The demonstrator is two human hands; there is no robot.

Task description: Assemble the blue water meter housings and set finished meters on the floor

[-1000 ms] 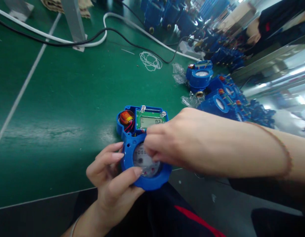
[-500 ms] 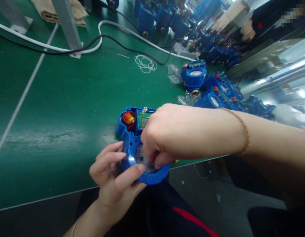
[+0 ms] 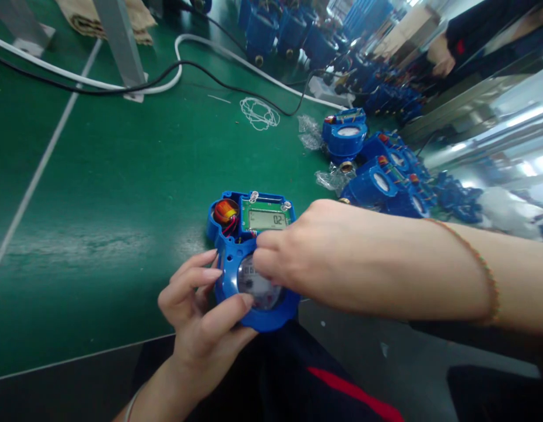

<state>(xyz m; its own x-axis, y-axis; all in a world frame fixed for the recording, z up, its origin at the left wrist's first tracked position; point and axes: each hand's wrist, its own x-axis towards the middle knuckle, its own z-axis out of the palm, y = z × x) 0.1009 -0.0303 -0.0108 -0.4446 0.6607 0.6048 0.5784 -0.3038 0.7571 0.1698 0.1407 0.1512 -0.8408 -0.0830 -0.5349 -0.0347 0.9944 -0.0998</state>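
Note:
A blue meter (image 3: 229,281) with an open top housing stands at the table's near edge. Inside the housing are an orange-wrapped battery (image 3: 226,211) with red wires and a green circuit board with a lit display (image 3: 266,220). Below these is a round dial (image 3: 258,288) under a clear cover. My left hand (image 3: 205,305) grips the meter's left side, thumb at the dial's rim. My right hand (image 3: 293,252) is closed over the dial's upper right part; its fingertips are tucked under and what they hold, if anything, is hidden.
More blue meters (image 3: 348,138) stand at the right, with clear plastic wrap (image 3: 310,132) beside them. A white cable (image 3: 218,50), a black cable (image 3: 236,88) and a tangle of white string (image 3: 260,114) lie farther back. Another person's hand (image 3: 440,55) shows at the upper right.
My right hand has shifted right and slightly up, uncovering the display and more of the dial. My left hand keeps its hold on the meter.

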